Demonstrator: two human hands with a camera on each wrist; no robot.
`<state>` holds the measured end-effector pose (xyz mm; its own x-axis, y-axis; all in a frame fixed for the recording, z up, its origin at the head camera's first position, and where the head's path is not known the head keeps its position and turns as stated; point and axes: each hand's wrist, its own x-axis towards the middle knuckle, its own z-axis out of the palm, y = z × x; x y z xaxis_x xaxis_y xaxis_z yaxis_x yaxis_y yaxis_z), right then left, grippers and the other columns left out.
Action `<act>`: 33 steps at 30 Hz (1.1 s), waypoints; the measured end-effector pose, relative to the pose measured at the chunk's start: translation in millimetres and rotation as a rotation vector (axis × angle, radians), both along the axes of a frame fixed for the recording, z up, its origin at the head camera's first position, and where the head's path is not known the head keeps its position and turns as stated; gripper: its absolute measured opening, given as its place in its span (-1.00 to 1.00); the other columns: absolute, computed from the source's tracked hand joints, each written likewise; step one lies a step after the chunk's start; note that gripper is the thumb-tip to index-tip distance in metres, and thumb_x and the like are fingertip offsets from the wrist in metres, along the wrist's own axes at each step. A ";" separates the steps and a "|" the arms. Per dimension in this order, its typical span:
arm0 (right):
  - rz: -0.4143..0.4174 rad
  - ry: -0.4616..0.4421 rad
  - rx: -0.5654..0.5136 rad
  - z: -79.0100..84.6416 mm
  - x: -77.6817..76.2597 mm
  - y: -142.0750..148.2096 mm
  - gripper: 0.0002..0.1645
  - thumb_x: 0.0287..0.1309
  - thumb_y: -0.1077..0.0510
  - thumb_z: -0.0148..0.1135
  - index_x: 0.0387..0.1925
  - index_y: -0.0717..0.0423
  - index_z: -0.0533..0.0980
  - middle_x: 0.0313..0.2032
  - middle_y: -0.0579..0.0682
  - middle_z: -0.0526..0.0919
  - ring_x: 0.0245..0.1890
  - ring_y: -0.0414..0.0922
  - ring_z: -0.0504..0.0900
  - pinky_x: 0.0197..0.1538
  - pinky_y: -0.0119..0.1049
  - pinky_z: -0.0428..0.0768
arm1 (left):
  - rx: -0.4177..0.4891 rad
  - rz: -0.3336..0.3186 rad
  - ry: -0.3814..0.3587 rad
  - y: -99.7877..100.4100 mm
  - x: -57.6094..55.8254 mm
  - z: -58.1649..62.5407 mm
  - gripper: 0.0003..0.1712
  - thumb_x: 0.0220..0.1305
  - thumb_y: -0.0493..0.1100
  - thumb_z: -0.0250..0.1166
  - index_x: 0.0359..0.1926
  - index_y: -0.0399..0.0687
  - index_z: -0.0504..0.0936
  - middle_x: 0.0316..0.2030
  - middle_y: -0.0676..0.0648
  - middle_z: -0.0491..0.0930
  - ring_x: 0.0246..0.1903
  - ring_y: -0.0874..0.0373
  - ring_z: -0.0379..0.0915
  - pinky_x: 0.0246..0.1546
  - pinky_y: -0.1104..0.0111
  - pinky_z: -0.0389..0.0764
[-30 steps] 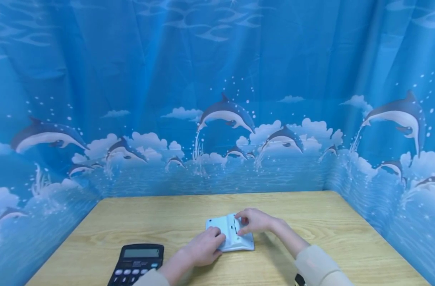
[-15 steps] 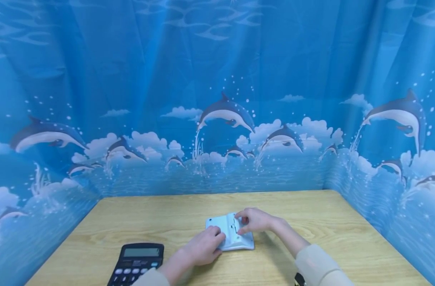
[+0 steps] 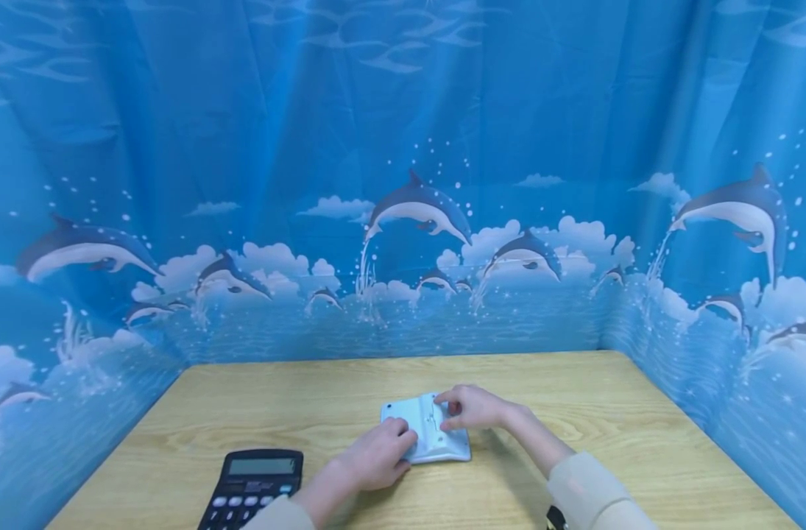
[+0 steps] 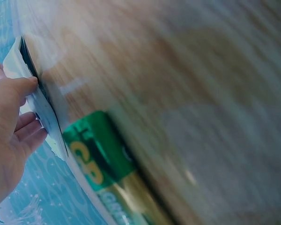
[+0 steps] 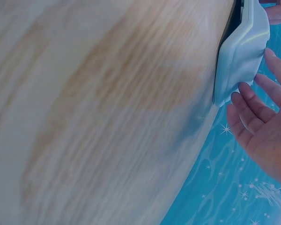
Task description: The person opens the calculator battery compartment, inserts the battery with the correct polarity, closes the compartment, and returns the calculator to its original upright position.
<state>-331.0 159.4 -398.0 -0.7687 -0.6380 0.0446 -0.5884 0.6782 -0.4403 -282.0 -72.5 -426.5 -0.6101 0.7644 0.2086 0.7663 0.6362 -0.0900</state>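
A light blue calculator [image 3: 412,416] lies face down on the table, its back with corner screws and a battery compartment turned up. My left hand [image 3: 379,453] grips its left side; the thumb lies along the near edge in the left wrist view. Over the right part of the back, my right hand [image 3: 475,408] pinches the battery cover [image 3: 433,418] between index finger and thumb, at the compartment. A thin dark line shows along the cover. In the right wrist view the other fingers [image 5: 246,112] are loosely bent beside the calculator's edge [image 5: 241,61].
A black calculator [image 3: 260,486] lies face up at the front left, partly behind the left sleeve. A green and gold battery [image 4: 107,159] shows close up in the left wrist view. By the right sleeve is a small black item [image 3: 556,517]. A dolphin-print curtain [image 3: 403,184] encloses the wooden table [image 3: 297,397].
The dark gap along the battery cover has narrowed to a thin line under the right hand. Both hands and the calculators have stayed in place.
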 end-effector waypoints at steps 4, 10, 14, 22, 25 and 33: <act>0.000 0.012 -0.018 -1.0 -0.3 -0.2 -0.39 -0.02 0.01 0.36 0.04 0.23 0.49 -0.35 -0.09 0.50 -0.33 -0.17 0.44 -0.23 -0.30 0.45 | -0.002 -0.001 -0.002 0.1 0.6 0.6 -0.71 0.08 -0.04 0.34 -0.20 0.00 0.49 -0.21 0.00 0.43 -0.21 0.21 0.36 -0.16 0.43 0.46; -0.003 0.012 -0.056 -0.8 -0.5 -0.5 -0.45 -0.07 0.03 0.39 -0.03 0.23 0.53 -0.36 -0.09 0.48 -0.33 -0.16 0.43 -0.25 -0.33 0.45 | 0.000 0.000 -0.015 0.3 1.0 1.9 -0.71 0.09 -0.05 0.33 -0.19 0.00 0.49 -0.20 -0.01 0.43 -0.20 0.21 0.35 -0.15 0.43 0.46; -0.004 0.019 -0.058 -1.5 -1.0 0.0 -0.47 -0.06 0.03 0.39 -0.05 0.21 0.54 -0.35 -0.09 0.50 -0.31 -0.14 0.47 -0.22 -0.32 0.47 | -0.004 0.003 -0.023 0.5 1.2 2.1 -0.71 0.10 -0.05 0.33 -0.18 0.00 0.49 -0.19 -0.01 0.43 -0.19 0.21 0.36 -0.14 0.43 0.46; -0.003 0.045 -0.047 -0.6 -0.6 -1.8 -0.51 -0.06 0.06 0.39 -0.08 0.23 0.56 -0.34 -0.09 0.53 -0.31 -0.13 0.50 -0.21 -0.33 0.49 | -0.010 0.010 -0.023 0.7 1.1 2.2 -0.72 0.10 -0.04 0.32 -0.20 0.01 0.48 -0.21 0.00 0.43 -0.20 0.22 0.34 -0.15 0.43 0.46; -0.014 0.034 -0.048 1.1 0.2 -3.1 -0.50 -0.07 0.08 0.40 -0.08 0.26 0.55 -0.32 -0.06 0.55 -0.30 -0.10 0.51 -0.20 -0.31 0.51 | -0.014 0.014 -0.024 0.7 1.3 2.8 -0.72 0.10 -0.04 0.32 -0.20 0.01 0.49 -0.22 0.00 0.42 -0.21 0.22 0.34 -0.16 0.43 0.46; -0.035 0.011 -0.045 1.9 0.8 -5.4 -0.54 -0.07 0.09 0.41 -0.11 0.22 0.57 -0.31 -0.06 0.56 -0.27 -0.09 0.52 -0.18 -0.30 0.50 | -0.020 0.026 -0.035 1.0 2.2 4.0 -0.72 0.09 -0.04 0.33 -0.21 0.00 0.49 -0.23 0.00 0.42 -0.23 0.23 0.34 -0.18 0.44 0.46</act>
